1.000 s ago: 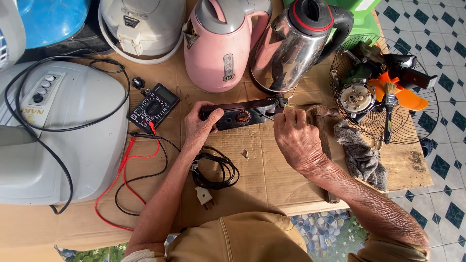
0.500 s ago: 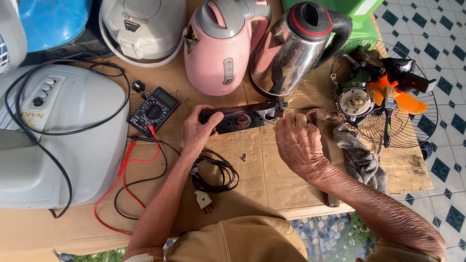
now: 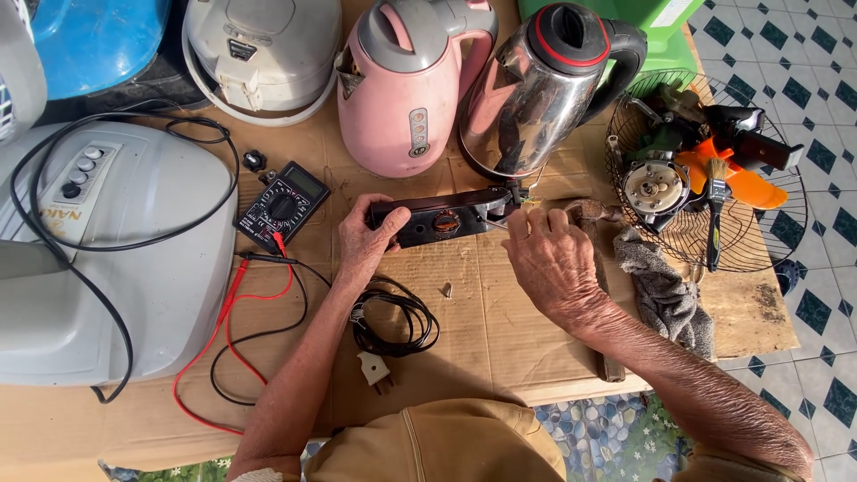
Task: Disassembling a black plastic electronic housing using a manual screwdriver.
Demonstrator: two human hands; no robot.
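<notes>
The left hand (image 3: 364, 241) is sitting a shade lower on the bench (image 3: 500, 339) than a second ago, and the head camera has drawn in closer, but the work itself is barely changing: both hands are still clamped on the same long black handle part (image 3: 444, 219), so the job is holding at the steadying-and-probing stage. That part is lying across the middle of the bench, its flat dull plastic showing a round recess with a reddish centre. The left grip is closing round its nine o'clock end, thumb on top; the right hand (image 3: 555, 263) is pressing down at the three o'clock end, fingers curled over the spot where thin wires are sprouting, and I cannot tell whether they are pinching anything. At twelve o'clock a pink kettle (image 3: 406, 89) with a grey lid and a mirror-bright steel kettle (image 3: 540, 89) are standing side by side. At ten o'clock a black multimeter (image 3: 281, 207) is trailing red and black leads (image 3: 234, 295) over the brown cardboard. At six o'clock a coiled black cord (image 3: 397, 326) with a white plug is lying loose. At three o'clock a crumpled grey rag (image 3: 661, 290) is resting beside a wire fan guard (image 3: 768, 241).
</notes>
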